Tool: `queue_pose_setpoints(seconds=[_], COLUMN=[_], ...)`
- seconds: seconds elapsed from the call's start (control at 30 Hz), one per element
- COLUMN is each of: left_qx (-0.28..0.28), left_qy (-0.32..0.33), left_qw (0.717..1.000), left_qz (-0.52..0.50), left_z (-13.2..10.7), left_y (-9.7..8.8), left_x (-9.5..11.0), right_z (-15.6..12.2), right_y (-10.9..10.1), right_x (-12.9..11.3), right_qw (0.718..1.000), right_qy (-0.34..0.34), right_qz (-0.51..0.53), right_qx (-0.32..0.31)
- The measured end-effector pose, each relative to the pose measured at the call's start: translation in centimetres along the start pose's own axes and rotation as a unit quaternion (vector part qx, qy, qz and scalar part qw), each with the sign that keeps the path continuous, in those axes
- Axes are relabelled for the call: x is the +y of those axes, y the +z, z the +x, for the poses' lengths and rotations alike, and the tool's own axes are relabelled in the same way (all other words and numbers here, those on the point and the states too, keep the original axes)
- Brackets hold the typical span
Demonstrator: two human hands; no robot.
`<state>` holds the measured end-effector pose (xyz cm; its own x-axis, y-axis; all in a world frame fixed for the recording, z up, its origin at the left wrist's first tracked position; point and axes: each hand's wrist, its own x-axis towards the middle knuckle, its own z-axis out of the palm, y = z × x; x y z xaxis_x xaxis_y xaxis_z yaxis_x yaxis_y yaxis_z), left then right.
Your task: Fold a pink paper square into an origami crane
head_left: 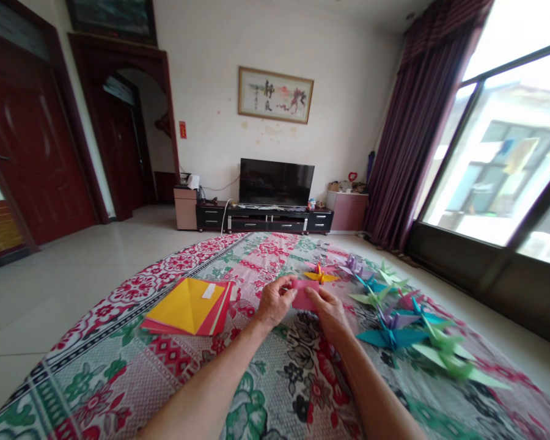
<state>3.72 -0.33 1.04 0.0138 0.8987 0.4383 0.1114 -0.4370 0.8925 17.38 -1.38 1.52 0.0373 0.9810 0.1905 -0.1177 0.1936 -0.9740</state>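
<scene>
A small folded piece of pink paper [305, 296] is held up just above the table between both hands. My left hand [277, 299] pinches its left edge with thumb and fingers. On the opposite side, my right hand [329, 307] grips the right edge, thumb on the near face. Right behind the paper sits a yellow paper crane [321, 276]. To the left of my left hand lies a stack of square paper sheets [187, 307], yellow on top with red and pink beneath and a small white slip on it.
Several folded cranes cover the table's right side, among them a blue crane [392, 336], a light green crane [453, 354] and a purple crane [355, 265]. A patterned cloth [252, 403] covers the round table. A television [277, 182] stands on a low cabinet beyond.
</scene>
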Motion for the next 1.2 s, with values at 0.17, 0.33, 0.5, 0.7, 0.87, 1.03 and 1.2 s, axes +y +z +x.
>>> queue_pose_setpoints(seconds=[0.17, 0.33, 0.5, 0.7, 0.87, 1.03, 1.2], left_qx=[-0.001, 0.004, -0.001, 0.006, -0.001, 0.002, 0.0], left_qy=[-0.006, 0.009, -0.008, -0.005, 0.034, 0.046, 0.048], left_qw=[1.0, 1.0, 1.0, 1.0, 0.998, 0.997, 0.997], left_qz=[-0.018, -0.015, -0.029, 0.006, 0.052, 0.061, 0.052], left_z=[0.1, 0.2, 0.1, 0.0, 0.0, 0.1, 0.2], left_y=[0.1, 0.2, 0.1, -0.2, -0.5, -0.5, -0.4], left_x=[-0.2, -0.6, -0.5, 0.3, 0.4, 0.1, 0.0], right_z=[0.0, 0.2, 0.4, 0.3, 0.2, 0.0, 0.0], right_y=[-0.1, -0.1, -0.2, -0.3, -0.3, -0.2, -0.2], right_x=[0.0, 0.5, 0.8, 0.6, 0.4, 0.3, 0.2], right_qw=[1.0, 1.0, 1.0, 1.0, 0.999, 0.997, 0.999], right_qy=[0.008, 0.015, 0.013, 0.018, 0.007, -0.019, -0.003], right_qz=[0.007, 0.022, 0.015, -0.004, -0.038, -0.075, -0.053], right_qx=[-0.007, -0.006, -0.01, -0.011, -0.007, -0.015, -0.013])
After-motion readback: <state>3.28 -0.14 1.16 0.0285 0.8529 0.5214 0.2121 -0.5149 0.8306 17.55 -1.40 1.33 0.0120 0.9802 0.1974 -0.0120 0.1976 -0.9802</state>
